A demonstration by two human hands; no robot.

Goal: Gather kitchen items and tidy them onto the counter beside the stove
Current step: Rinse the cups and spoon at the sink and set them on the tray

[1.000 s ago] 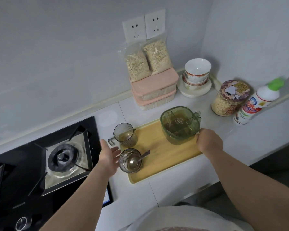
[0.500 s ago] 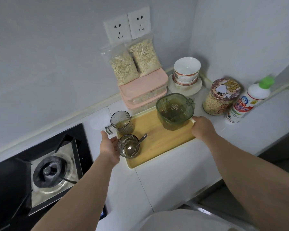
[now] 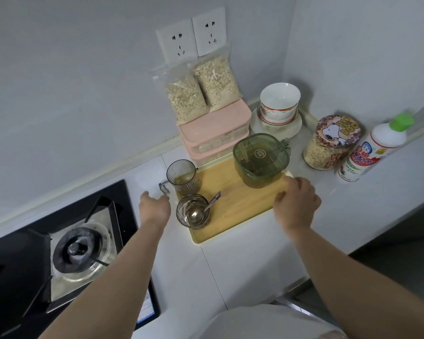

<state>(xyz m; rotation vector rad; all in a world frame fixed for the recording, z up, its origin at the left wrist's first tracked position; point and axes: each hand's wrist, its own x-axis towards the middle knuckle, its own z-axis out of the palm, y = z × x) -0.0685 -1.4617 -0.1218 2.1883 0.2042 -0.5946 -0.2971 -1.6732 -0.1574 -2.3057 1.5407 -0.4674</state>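
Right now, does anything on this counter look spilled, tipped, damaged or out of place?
Nothing is spilled, tipped or broken. The only oddity: two oat bags stand propped against the wall on the pink boxes, right under the sockets.

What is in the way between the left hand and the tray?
Nothing visible. The left hand is beside the tray, with only bare counter between them. The mug handle pokes out just beyond the hand, not between.

open counter (image 3: 255, 265) before tray (image 3: 240, 206), pink boxes (image 3: 216, 128) just behind
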